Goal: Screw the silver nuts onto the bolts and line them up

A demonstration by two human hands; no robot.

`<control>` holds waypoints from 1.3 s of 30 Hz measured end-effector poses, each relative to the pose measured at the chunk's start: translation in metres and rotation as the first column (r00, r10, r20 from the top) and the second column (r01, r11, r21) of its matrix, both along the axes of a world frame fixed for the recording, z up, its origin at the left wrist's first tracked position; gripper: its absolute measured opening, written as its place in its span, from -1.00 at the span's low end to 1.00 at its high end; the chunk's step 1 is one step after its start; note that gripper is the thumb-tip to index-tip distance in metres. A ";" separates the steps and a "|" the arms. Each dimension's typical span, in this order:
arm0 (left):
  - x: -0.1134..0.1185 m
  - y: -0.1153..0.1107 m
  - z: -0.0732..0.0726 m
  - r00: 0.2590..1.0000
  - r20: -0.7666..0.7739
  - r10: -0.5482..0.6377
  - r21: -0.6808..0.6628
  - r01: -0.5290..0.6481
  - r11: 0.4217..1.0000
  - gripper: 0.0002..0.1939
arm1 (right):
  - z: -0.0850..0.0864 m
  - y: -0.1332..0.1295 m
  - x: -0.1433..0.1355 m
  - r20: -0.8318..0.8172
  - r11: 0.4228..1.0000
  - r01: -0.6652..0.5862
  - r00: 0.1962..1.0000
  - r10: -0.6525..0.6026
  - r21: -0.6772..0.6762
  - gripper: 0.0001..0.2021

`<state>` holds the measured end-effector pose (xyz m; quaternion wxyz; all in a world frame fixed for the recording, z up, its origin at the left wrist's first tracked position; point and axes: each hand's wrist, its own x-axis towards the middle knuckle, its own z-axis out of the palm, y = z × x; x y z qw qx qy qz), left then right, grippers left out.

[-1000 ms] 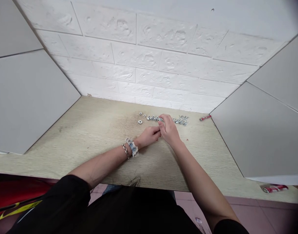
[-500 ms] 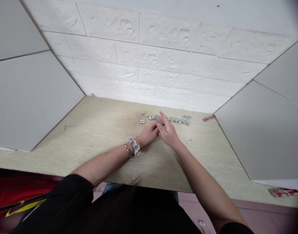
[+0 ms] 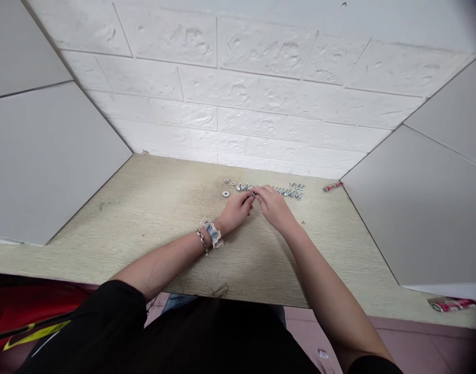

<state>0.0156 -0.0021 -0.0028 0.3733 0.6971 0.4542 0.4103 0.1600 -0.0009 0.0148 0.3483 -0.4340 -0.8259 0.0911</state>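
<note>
While both hands meet, left hand [image 3: 238, 209] and right hand [image 3: 275, 206] grip pinched on 1 small bolt [image 3: 254, 194], loose bolts [image 3: 290, 191] on table [image 3: 152, 208].

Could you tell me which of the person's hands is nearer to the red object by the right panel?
Right. The right hand lies closer to the red object; the left hand sits farther away, beyond the right one.

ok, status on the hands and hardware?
Left hand and right hand pinch a small metal part between them. Row of bolts just beyond. Nothing blocking.
</note>
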 end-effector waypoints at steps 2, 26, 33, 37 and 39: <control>0.000 -0.001 0.001 1.000 -0.016 -0.007 0.011 0.007 1.000 -0.76 | 0.002 -0.001 0.001 0.024 1.000 0.014 1.000 -0.014 0.003 -0.75; -0.003 0.006 -0.001 0.997 0.071 -0.019 -0.064 0.023 0.998 -0.75 | 0.014 -0.005 0.012 -0.063 0.968 0.215 0.976 -0.209 0.132 -0.66; -0.003 0.001 0.003 0.999 -0.031 -0.033 0.011 0.034 0.999 -0.75 | 0.007 -0.002 0.006 0.005 0.991 0.049 0.999 -0.050 0.127 -0.65; -0.003 -0.001 0.006 0.992 -0.103 -0.077 0.060 0.083 0.995 -0.75 | 0.007 -0.003 0.004 0.020 0.994 0.022 1.000 -0.024 0.110 -0.68; -0.004 -0.001 0.005 0.989 -0.120 -0.084 0.070 0.093 0.993 -0.75 | 0.008 -0.004 0.004 0.032 0.996 0.003 0.999 -0.006 0.087 -0.68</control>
